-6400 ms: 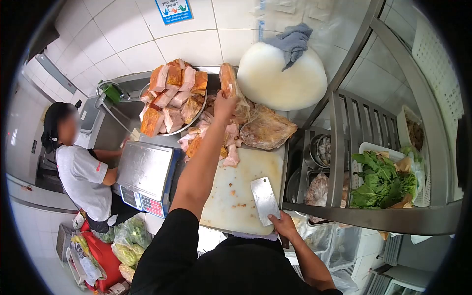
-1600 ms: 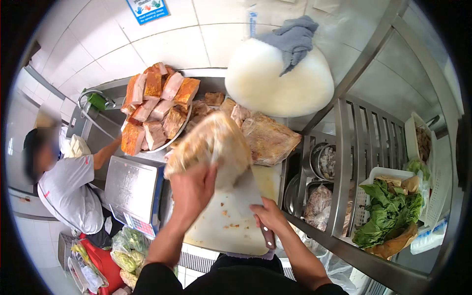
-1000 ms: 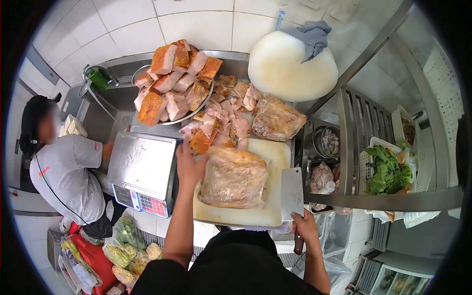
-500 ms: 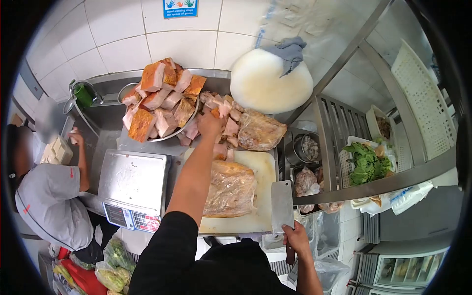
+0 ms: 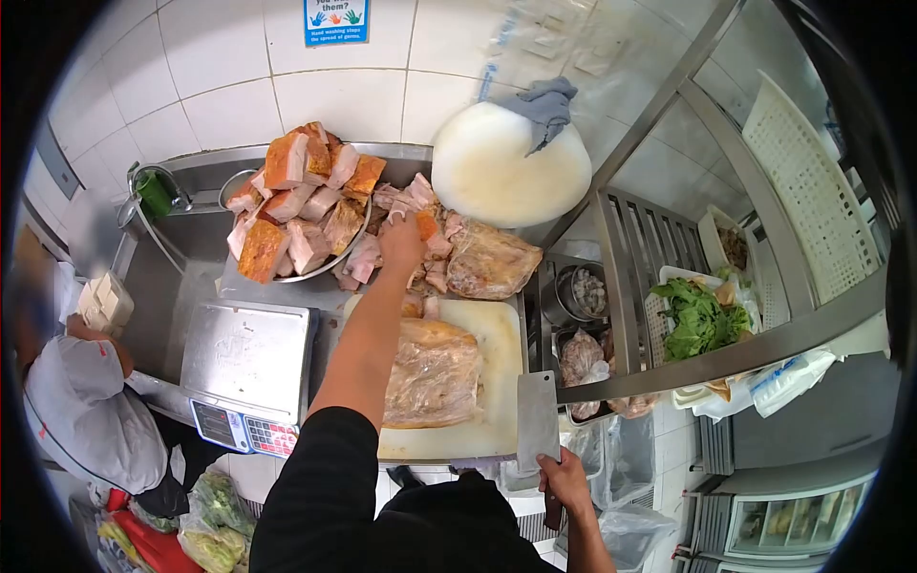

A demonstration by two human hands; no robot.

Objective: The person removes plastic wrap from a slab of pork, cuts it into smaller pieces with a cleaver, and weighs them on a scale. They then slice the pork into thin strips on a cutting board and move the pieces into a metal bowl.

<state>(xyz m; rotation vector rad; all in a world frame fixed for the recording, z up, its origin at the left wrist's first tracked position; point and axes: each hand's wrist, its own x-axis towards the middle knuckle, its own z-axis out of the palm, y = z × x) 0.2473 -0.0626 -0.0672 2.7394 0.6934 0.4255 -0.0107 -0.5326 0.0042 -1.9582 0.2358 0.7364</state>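
My right hand (image 5: 564, 479) grips the dark handle of a cleaver (image 5: 538, 420), its broad blade upright beside the board's right edge. My left hand (image 5: 400, 244) reaches into the loose pork pieces (image 5: 363, 260) behind the board, its fingers closed around one, partly hidden among them. On the white cutting board (image 5: 501, 382) lies a slab of roast pork (image 5: 435, 372), wrapped in clear film. A second wrapped slab (image 5: 492, 260) sits behind it, right of the loose pieces. Left of my left hand, a round metal bowl (image 5: 330, 265) is heaped with thick orange-skinned pork chunks (image 5: 308, 241).
A digital scale (image 5: 248, 349) stands left of the board. A large round white board (image 5: 511, 172) with a grey cloth (image 5: 546, 107) leans against the tiles. Right is a metal rack (image 5: 621, 286) with greens (image 5: 702, 320). Another person (image 5: 91, 401) works at far left near pale blocks (image 5: 105, 304).
The view has shifted slightly, so most things appear further left. My left hand stays among the pork pieces. The cleaver remains in my right hand. The other person's arm has drawn back.
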